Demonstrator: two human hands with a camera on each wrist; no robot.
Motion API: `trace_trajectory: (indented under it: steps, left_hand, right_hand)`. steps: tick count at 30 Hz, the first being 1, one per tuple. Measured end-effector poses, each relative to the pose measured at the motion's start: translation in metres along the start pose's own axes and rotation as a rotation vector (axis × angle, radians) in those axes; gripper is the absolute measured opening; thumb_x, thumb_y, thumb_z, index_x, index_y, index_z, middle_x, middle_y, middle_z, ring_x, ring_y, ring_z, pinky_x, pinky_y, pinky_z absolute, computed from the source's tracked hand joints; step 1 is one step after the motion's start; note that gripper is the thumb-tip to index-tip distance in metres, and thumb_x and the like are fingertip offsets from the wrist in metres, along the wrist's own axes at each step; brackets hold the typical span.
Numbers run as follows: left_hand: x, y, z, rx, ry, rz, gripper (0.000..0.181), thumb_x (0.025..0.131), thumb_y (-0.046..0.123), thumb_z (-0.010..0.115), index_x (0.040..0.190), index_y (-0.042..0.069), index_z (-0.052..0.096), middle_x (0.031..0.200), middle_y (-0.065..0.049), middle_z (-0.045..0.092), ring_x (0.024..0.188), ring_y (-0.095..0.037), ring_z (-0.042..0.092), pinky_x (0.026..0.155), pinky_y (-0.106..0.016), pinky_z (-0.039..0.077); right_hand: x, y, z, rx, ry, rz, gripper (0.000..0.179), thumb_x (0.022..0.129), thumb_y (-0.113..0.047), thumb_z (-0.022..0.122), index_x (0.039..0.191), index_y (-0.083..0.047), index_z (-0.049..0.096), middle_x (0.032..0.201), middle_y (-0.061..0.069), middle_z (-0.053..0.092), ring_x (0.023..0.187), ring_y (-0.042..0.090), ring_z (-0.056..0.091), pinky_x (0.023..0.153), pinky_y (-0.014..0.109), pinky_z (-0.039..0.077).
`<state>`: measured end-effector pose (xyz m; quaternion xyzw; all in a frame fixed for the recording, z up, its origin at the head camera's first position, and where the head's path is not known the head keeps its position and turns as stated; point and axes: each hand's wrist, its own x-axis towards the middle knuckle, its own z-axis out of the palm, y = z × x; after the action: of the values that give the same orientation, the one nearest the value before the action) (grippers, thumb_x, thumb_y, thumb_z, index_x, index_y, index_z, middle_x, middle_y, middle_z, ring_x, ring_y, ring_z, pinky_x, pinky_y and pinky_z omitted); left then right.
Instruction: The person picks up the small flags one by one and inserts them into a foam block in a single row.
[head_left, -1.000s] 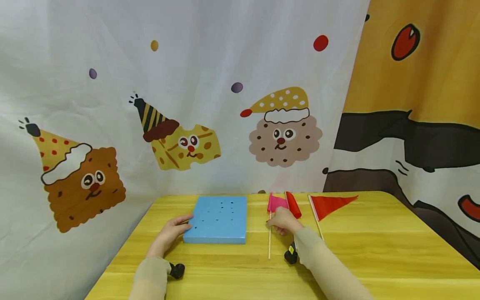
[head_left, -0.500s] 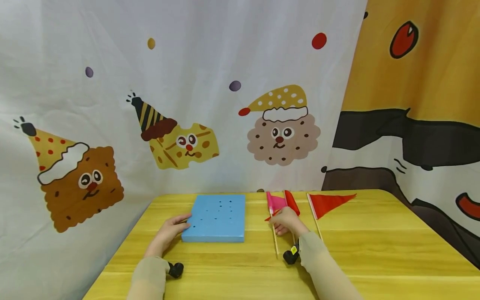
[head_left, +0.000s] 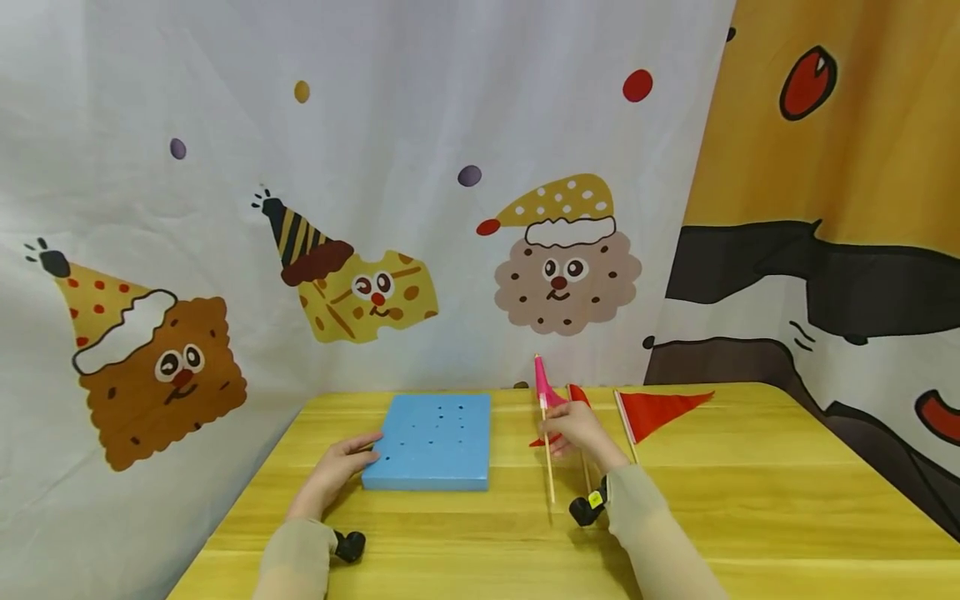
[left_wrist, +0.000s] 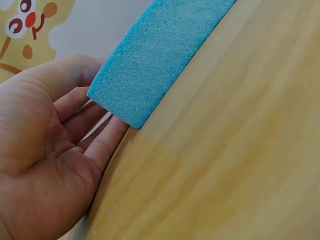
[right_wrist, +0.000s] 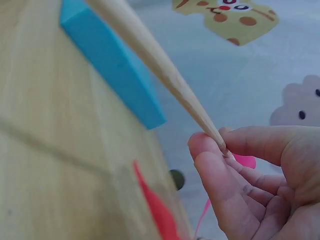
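Note:
My right hand pinches the wooden stick of a pink flag between thumb and fingers. In the right wrist view that stick slants across in front of the fingertips, and its shadow falls on the table. My left hand rests against the left side of a blue foam block with small holes in its top. The left wrist view shows its fingers, fairly straight, touching the end of the block. Just behind the right hand lies a red flag, partly hidden by it.
Further right, another red flag, triangular, lies on the wooden table. A printed cloth with cartoon biscuits and cheese hangs right behind the table's back edge.
The pink flag has been picked up: its stick has risen from the table and its top now stands higher. My right hand moved slightly right and up; the left hand stays at the block.

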<state>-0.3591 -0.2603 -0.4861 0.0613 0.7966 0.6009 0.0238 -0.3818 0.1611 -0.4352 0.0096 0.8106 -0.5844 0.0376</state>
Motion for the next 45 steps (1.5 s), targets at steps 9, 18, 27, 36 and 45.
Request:
trace_trajectory:
  steps: [9, 18, 27, 36, 45]
  left_hand:
    - [-0.003, 0.001, -0.005, -0.004, 0.004, -0.016, 0.049, 0.093, 0.013, 0.066, 0.140, 0.006, 0.053, 0.148, -0.020, 0.040, 0.133, -0.037, 0.040, 0.107, -0.048, 0.039]
    - [-0.006, 0.008, -0.010, -0.005, -0.024, -0.007, 0.051, 0.094, 0.016, 0.065, 0.142, 0.006, 0.050, 0.150, -0.021, 0.036, 0.137, -0.039, 0.034, 0.110, -0.052, 0.033]
    - [-0.007, 0.007, -0.005, -0.003, -0.039, -0.003, 0.051, 0.095, 0.015, 0.064, 0.143, 0.005, 0.049, 0.150, -0.021, 0.036, 0.135, -0.039, 0.036, 0.109, -0.052, 0.035]
    - [-0.006, 0.006, -0.002, -0.002, -0.025, 0.004, 0.051, 0.094, 0.017, 0.065, 0.142, 0.007, 0.051, 0.149, -0.020, 0.039, 0.132, -0.038, 0.041, 0.109, -0.053, 0.035]
    - [-0.006, 0.005, 0.001, -0.010, -0.011, -0.003, 0.049, 0.094, 0.015, 0.065, 0.141, 0.007, 0.052, 0.147, -0.019, 0.041, 0.133, -0.037, 0.041, 0.108, -0.052, 0.036]
  right_hand:
    - [-0.007, -0.026, -0.003, 0.033, -0.003, -0.061, 0.027, 0.088, -0.009, 0.069, 0.107, 0.008, 0.060, 0.083, 0.015, 0.064, 0.048, 0.020, 0.062, 0.051, 0.038, 0.059]
    - [0.000, -0.034, 0.008, 0.028, 0.042, -0.132, 0.029, 0.088, -0.013, 0.071, 0.109, 0.005, 0.062, 0.088, 0.018, 0.067, 0.052, 0.025, 0.065, 0.050, 0.036, 0.058]
    - [0.017, -0.035, 0.032, 0.062, 0.016, -0.279, 0.027, 0.088, -0.012, 0.070, 0.109, 0.004, 0.063, 0.095, 0.024, 0.068, 0.057, 0.030, 0.067, 0.051, 0.039, 0.059]
    - [0.029, -0.073, 0.056, 0.114, -0.020, -0.407, 0.025, 0.093, -0.016, 0.067, 0.115, -0.004, 0.063, 0.098, 0.023, 0.067, 0.071, 0.042, 0.068, 0.057, 0.048, 0.059]
    - [0.038, -0.096, 0.085, 0.208, -0.004, -0.495, 0.026, 0.093, -0.011, 0.067, 0.117, -0.002, 0.063, 0.094, 0.018, 0.069, 0.078, 0.045, 0.068, 0.056, 0.044, 0.059]
